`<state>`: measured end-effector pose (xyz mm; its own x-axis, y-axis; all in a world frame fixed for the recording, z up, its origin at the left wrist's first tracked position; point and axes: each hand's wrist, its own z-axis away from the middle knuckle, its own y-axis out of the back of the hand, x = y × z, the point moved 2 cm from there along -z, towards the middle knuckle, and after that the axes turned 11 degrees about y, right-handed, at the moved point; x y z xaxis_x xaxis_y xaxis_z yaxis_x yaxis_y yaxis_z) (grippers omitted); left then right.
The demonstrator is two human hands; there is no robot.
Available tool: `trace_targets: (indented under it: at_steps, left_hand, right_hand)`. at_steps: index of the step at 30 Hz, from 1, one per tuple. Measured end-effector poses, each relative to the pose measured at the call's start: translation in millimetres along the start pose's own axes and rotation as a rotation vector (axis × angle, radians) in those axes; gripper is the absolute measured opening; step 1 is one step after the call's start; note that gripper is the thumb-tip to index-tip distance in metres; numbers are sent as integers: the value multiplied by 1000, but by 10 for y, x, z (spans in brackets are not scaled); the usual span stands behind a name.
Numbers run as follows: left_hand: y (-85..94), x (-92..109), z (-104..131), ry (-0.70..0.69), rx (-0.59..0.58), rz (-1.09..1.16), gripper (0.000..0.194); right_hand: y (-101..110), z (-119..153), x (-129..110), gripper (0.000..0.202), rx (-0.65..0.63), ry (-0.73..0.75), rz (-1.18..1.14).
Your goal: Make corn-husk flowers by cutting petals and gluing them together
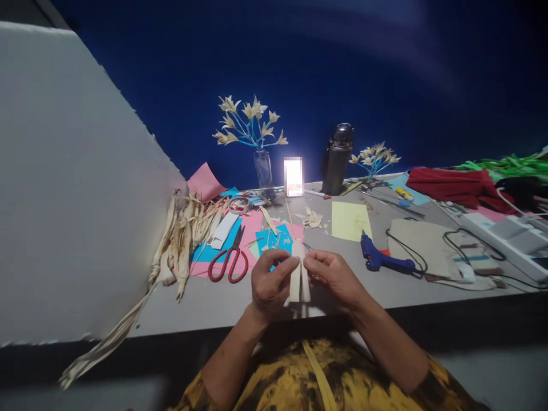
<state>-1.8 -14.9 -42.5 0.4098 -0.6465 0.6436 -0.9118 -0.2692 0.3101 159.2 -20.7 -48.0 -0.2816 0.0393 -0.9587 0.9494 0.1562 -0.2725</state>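
A pale husk strip (295, 285), split lengthwise at its lower part, hangs between my two hands above the table's front edge. My left hand (273, 281) pinches its left side between thumb and fingers. On the right side, my right hand (331, 277) holds it in a similar pinch, with its fingertips close to those of the left. Red-handled scissors (233, 264) lie to the left of my hands. Blue paper (274, 238) with husk scraps on it is just beyond them.
Dried husks (182, 245) hang at the table's left side. A blue glue gun (385, 258) and yellow paper (349, 221) lie to the right. Farther back stand a glass vase (264, 171) of husk flowers, a lit screen (294, 177) and a dark flask (338, 162).
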Motion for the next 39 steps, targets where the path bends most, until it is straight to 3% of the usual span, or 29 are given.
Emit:
trace_targets:
  at_steps: [2,5,7,9,12,14,18,21,24,28,33,36,39]
  left_hand:
    - [-8,-23,-24,173,7,90,15]
    - [-4,-118,-48,722,-42,363,17]
    - [-25,-148,-38,1039,-191,616,28]
    - [-42,-133,-34,1158,-331,774,36]
    - [-19,-106,-48,1141,-379,752,35]
    - [42,-86,-70,1131,-384,725,36]
    - [296,26,-114,1152,-528,897,38]
    - [512,140,-107,1067,-613,1007,38]
    - [615,155,-65,1057,-546,974,38]
    - [622,15,-24,1164,-342,839,36]
    - [630,-166,34,1245,-232,828,32]
    - [609,-208,75,1245,-331,695,28]
    - [538,-197,74,1222,-502,547,26]
  right_hand:
    - [-2,-20,1,37,47,9,21]
    - [5,-39,-28,32,46,36,106]
    - [2,-49,-42,29,26,45,144]
    - [-13,-57,-47,27,-18,60,203]
    - [-37,-74,-50,25,-119,108,383]
    - [-34,-108,-56,22,-170,174,629]
    - [10,-321,-73,17,-109,285,1322]
    - [-7,-620,-69,21,-60,202,1493]
    - [-102,-935,-62,21,-42,229,1358]
    - [-207,-1224,23,18,-93,297,1038]
    - [-185,-1228,69,24,-66,320,960]
    - [-155,-1010,-30,31,-95,330,735]
    - [-117,-716,-112,37,-374,190,497]
